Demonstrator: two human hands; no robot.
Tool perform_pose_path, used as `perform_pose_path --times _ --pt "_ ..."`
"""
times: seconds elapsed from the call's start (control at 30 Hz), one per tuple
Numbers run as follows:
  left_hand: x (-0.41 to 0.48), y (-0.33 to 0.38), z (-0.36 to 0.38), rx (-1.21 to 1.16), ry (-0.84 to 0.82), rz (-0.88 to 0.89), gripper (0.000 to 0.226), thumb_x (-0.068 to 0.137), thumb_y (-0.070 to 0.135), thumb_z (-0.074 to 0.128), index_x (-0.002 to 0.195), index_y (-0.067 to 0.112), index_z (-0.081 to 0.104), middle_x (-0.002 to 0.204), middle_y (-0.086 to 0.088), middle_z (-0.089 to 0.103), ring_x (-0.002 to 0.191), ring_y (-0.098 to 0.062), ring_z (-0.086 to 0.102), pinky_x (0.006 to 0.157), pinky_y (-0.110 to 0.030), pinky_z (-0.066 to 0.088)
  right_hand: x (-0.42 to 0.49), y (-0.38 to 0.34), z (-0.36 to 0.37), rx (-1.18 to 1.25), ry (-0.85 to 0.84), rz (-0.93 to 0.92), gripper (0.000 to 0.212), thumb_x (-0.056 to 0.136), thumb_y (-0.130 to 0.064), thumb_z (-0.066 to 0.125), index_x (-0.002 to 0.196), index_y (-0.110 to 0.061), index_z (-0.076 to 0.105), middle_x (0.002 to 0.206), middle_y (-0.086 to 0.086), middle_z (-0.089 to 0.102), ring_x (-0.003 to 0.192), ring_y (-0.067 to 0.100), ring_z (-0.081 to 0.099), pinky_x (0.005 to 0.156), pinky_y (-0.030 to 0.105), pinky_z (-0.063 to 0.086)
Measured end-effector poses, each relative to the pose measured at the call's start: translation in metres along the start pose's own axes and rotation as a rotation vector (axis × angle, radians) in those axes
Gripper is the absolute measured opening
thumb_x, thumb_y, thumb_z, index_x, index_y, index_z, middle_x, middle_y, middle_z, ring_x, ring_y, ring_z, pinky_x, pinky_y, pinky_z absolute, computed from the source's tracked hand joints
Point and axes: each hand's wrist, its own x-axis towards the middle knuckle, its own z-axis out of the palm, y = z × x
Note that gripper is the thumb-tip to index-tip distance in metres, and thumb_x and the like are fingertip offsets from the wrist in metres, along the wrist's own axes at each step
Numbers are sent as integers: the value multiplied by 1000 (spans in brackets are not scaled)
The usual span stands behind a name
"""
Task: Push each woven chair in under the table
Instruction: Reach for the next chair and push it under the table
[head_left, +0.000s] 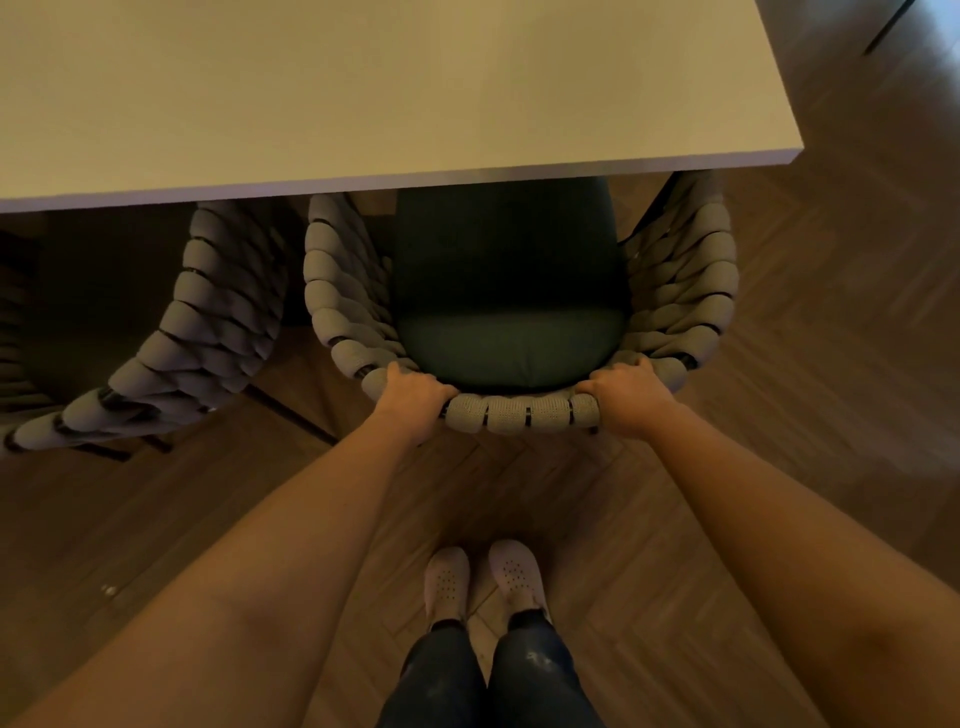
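Observation:
A grey woven chair (519, 413) with a dark green seat cushion (506, 291) stands straight in front of me, its front part under the pale table (363, 104). My left hand (410, 397) grips the left part of its curved back rail. My right hand (628, 395) grips the right part of the same rail. A second woven chair (208, 322) stands to the left, angled, its front hidden under the table top.
The table's right corner (797, 148) ends just right of the chair, with open wooden herringbone floor (857, 364) beyond. My feet in light shoes (483, 577) stand close behind the chair. A dark frame edge (888, 26) shows at the top right.

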Motion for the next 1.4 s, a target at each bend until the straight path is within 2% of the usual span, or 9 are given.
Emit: perform_pose_path --times 0.23,0.43,0.63,0.83,1.03,1.2,1.4 --pt "-2 3 -4 -20 -2 -9 40 93 23 55 131 32 49 120 1 61 118 -22 53 106 -48 28 1 2 -1 -7 5 -13 39 88 -36 64 124 -37 52 116 -5 59 115 22 52 101 50 33" --pt "3 11 -6 -84 2 8 32 92 20 55 124 29 53 116 0 61 114 -24 55 106 -50 29 0 17 0 -34 -14 16 42 87 -34 65 126 -40 50 120 -7 58 118 23 51 106 55 29" --pt "3 6 12 -48 -10 20 44 95 19 52 136 34 45 128 0 57 123 -24 50 107 -57 26 -1 3 7 -15 -2 23 37 91 -32 58 128 -36 52 119 -3 60 115 25 54 105 54 30" --pt "9 -3 17 -30 -6 46 52 93 24 58 140 39 40 132 1 55 124 -23 50 104 -55 30 3 1 4 -7 -14 13 41 90 -31 60 129 -37 51 117 -3 60 115 25 53 105 55 30" --pt "9 -9 20 5 5 80 51 94 26 53 142 36 38 134 -1 54 125 -24 49 102 -54 33 3 -3 5 -9 -9 23 41 91 -29 59 131 -36 50 118 -2 59 114 25 54 106 56 29" --pt "7 -17 19 33 -32 71 64 90 28 62 146 37 31 144 0 45 132 -24 42 105 -55 30 5 -13 6 -2 -9 22 39 92 -27 58 130 -35 50 116 0 59 113 27 54 106 59 28" --pt "5 -13 14 27 -36 63 54 93 22 58 142 33 39 140 -1 50 131 -24 44 106 -56 30 6 -12 4 10 -20 6 40 91 -32 60 130 -36 50 116 -2 58 115 25 53 103 56 31"
